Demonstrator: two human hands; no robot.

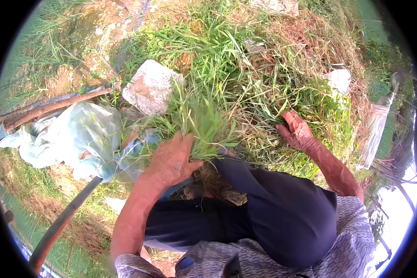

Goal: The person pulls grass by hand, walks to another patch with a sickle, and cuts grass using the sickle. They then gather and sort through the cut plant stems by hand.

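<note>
Green, narrow-bladed grass [207,126] splays loosely from the left hand [170,160].

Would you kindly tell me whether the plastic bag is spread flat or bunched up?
Bunched up: the plastic bag bulges and shows many wrinkles.

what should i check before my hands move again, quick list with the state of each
1. Left hand has hold of a grass bunch: ok
2. Right hand has a firm grip in the grass pile: cannot tell, fingertips partly hidden
3. Pale block clear of both hands: ok
4. Gloves on: not ok, both hands bare
5. Ground under the grass pile free of sharp things: cannot tell, covered
</note>
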